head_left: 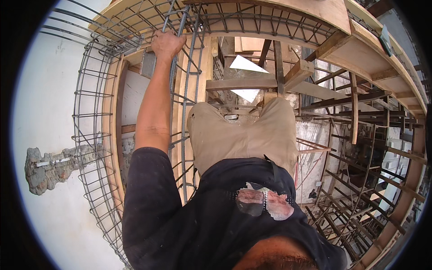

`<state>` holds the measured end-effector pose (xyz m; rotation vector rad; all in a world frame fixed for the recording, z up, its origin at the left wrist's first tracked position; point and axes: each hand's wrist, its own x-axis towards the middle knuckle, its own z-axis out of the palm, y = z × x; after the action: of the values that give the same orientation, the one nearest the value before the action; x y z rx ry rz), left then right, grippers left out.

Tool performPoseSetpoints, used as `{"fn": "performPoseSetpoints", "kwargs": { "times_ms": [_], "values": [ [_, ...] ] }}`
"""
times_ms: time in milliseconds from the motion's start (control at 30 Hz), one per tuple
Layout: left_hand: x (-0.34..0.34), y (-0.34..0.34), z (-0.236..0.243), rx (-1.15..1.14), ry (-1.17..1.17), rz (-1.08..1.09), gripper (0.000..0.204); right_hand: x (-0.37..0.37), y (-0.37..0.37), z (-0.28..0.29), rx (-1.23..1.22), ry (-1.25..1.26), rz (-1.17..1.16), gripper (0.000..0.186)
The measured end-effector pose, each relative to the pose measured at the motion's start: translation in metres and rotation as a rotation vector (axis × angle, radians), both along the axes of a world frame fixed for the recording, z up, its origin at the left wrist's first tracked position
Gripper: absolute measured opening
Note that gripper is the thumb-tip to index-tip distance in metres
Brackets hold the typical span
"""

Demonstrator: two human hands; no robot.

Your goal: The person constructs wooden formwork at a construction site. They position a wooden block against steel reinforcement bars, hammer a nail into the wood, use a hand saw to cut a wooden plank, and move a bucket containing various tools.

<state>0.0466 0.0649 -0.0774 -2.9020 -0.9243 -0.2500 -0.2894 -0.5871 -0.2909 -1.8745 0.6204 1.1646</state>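
My left hand (167,44) is stretched out ahead and closed around a vertical steel bar of a rebar cage (179,81) set inside wooden formwork. My left arm runs from a black sleeve up to that bar. My right hand is out of the picture. Below the camera I see my own black shirt and tan trousers (243,135), knees bent above a wooden beam (243,84).
A long curved rebar cage (92,135) runs down the left beside a white wall with a broken patch (45,168). Plywood formwork (378,54) arcs across the top and right. Timber props and scaffolding (360,180) fill the drop at the right.
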Motion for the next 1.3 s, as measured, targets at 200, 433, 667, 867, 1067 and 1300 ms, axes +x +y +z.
{"fn": "performPoseSetpoints", "kwargs": {
  "times_ms": [200, 433, 667, 867, 1067, 1300],
  "values": [
    [0.002, 0.006, -0.006, -0.037, -0.046, 0.007, 0.057, 0.0, -0.014, 0.011, -0.007, 0.05, 0.023, 0.043],
    [0.009, 0.011, -0.014, -0.016, -0.046, 0.052, 0.064, 0.002, -0.025, 0.022, -0.007, 0.096, 0.025, 0.044],
    [0.007, 0.003, -0.004, -0.026, 0.005, 0.067, 0.064, 0.005, -0.031, 0.031, 0.009, 0.133, 0.064, 0.045],
    [0.003, 0.002, -0.003, -0.004, 0.018, 0.032, 0.061, 0.019, -0.035, 0.053, 0.159, 0.282, 0.294, 0.046],
    [-0.018, -0.013, 0.008, -0.021, 0.153, 0.0, 0.072, 0.163, 0.029, 0.145, 0.329, -0.177, -0.022, 0.049],
    [-0.044, -0.018, -0.015, -0.017, -0.107, -0.102, 0.077, 0.246, 0.169, 0.116, -0.174, -0.847, 0.806, 0.068]
  ]
}}
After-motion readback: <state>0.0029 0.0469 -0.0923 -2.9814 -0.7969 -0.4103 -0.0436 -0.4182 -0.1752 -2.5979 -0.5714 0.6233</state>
